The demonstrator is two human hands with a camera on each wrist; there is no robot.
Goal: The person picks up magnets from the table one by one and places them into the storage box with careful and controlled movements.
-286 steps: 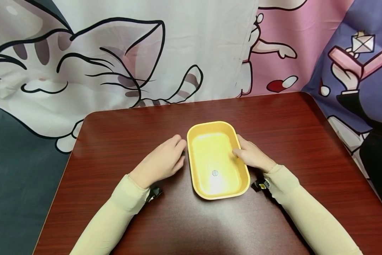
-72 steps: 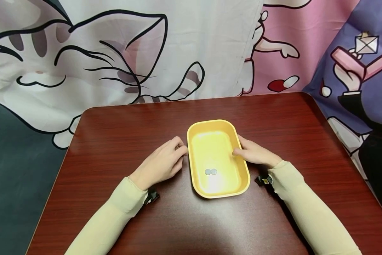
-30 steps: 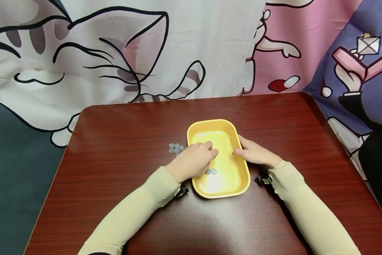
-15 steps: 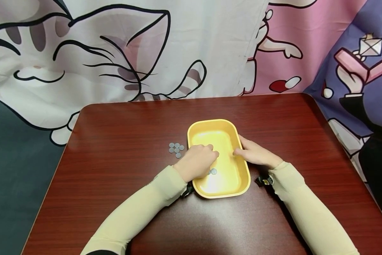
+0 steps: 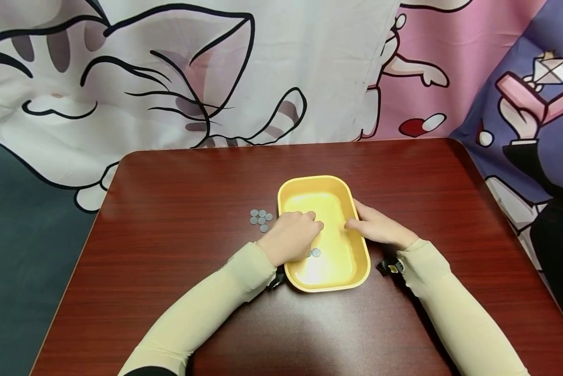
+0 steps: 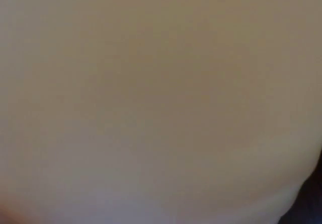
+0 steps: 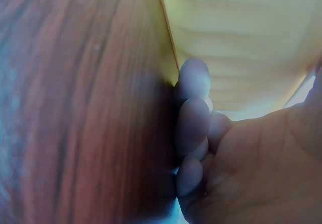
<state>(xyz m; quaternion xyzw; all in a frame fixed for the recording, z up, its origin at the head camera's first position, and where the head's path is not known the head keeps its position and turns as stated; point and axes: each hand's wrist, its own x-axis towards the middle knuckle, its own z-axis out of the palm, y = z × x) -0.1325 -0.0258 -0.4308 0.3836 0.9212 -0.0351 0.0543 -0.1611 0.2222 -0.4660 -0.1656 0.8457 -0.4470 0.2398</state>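
A yellow plastic tray [image 5: 330, 277] stands on the table. My right hand [image 5: 380, 227] grips its right wall, thumb over the rim; in the right wrist view the curled fingers [image 7: 193, 128] lie at the tray's outside, close against the tabletop. Reaching over the left rim, my left hand [image 5: 291, 235] has bent fingers pointing down into the tray. Its fingertips are hidden, and I cannot tell whether they pinch anything. Two small grey coins [image 5: 316, 253] lie on the tray floor, one partly behind that hand. Several more coins [image 5: 262, 221] lie on the table left of the tray.
The dark red wooden table [image 5: 178, 209] has rounded far corners. Behind it hangs a cartoon-printed cloth [image 5: 328, 73]. Skin fills the left wrist view, blurred. A black wrist device [image 5: 390, 267] sits under the right cuff.
My left hand has moved right, from beside the tray to inside it, uncovering the coins on the table. Since the oldest frame a second coin has appeared in the tray. The right hand keeps its grip.
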